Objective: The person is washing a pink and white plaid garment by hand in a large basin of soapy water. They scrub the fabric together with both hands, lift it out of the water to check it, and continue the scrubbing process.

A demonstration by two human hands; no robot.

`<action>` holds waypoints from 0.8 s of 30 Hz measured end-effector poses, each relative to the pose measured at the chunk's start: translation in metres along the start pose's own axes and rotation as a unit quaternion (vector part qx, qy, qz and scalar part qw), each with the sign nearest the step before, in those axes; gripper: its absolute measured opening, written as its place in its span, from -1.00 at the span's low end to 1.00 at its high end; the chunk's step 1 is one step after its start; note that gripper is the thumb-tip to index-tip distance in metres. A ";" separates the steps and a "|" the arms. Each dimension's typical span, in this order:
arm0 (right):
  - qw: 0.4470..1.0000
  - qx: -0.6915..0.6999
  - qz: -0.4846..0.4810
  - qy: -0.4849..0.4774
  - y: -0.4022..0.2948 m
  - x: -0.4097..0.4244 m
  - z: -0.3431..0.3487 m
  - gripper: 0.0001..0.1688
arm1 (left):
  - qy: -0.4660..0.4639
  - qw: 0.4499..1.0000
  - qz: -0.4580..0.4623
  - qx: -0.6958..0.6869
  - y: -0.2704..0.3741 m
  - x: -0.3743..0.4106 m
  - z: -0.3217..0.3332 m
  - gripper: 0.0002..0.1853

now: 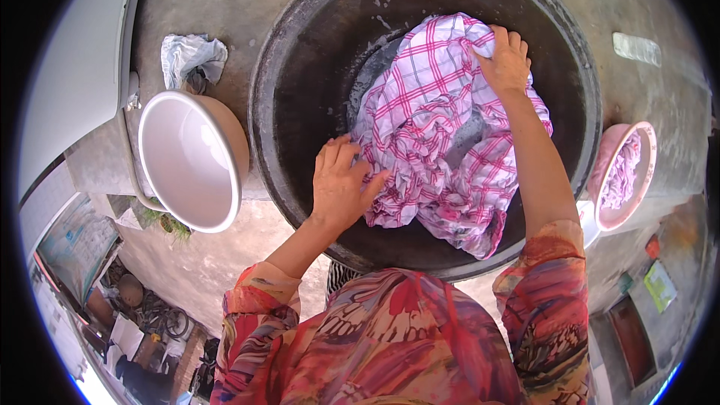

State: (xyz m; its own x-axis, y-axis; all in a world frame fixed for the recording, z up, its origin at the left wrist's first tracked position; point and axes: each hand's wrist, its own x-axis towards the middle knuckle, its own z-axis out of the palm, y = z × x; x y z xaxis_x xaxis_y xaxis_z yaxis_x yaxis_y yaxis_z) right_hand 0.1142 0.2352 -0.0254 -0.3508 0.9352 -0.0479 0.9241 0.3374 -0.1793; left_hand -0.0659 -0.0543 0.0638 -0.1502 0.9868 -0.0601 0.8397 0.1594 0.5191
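Observation:
A wet white cloth with pink and grey checks (424, 95) lies bunched in a large dark round basin (309, 67). Soapy water shows beneath it. My right hand (506, 62) grips the cloth's far right part, with a fold between thumb and fingers. My left hand (342, 183) is at the cloth's left edge, fingers apart and the fingertips close against the fabric; no fold shows in its grasp.
Left of the basin stands a tilted white plastic bowl (188, 163), with a crumpled grey-white cloth (194, 59) behind it. On the right are a pink basin (652, 174) holding pink fabric and a clear plastic tray (637, 49). A white appliance-like panel (79, 67) rises at far left.

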 end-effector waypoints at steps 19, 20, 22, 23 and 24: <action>0.973 0.174 -0.143 0.057 -0.049 -0.114 -0.029 -0.73 | 0.155 0.987 0.007 -0.030 0.010 0.148 0.072 -0.59; 0.980 0.122 -0.116 0.104 -0.046 -0.095 -0.009 -0.72 | 0.129 0.992 0.015 -0.011 -0.004 0.153 0.093 -0.59; 0.986 0.070 -0.054 0.138 -0.040 -0.064 0.015 -0.67 | 0.129 0.990 0.035 0.047 -0.016 0.175 0.110 -0.59; 0.989 0.071 -0.019 0.131 -0.038 -0.049 0.020 -0.64 | 0.138 0.988 0.051 0.054 -0.017 0.196 0.109 -0.59; 0.991 0.070 0.018 0.113 -0.034 -0.043 0.026 -0.61 | 0.138 0.987 0.060 0.057 -0.013 0.208 0.109 -0.59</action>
State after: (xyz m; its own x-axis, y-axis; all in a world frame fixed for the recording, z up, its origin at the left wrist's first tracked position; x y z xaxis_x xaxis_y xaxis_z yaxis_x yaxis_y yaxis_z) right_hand 0.0937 0.1806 -0.0431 -0.2616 0.9516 0.1611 0.8995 0.3009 -0.3168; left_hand -0.0517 0.1520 -0.0482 -0.1690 0.9560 0.2397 0.9108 0.0585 0.4087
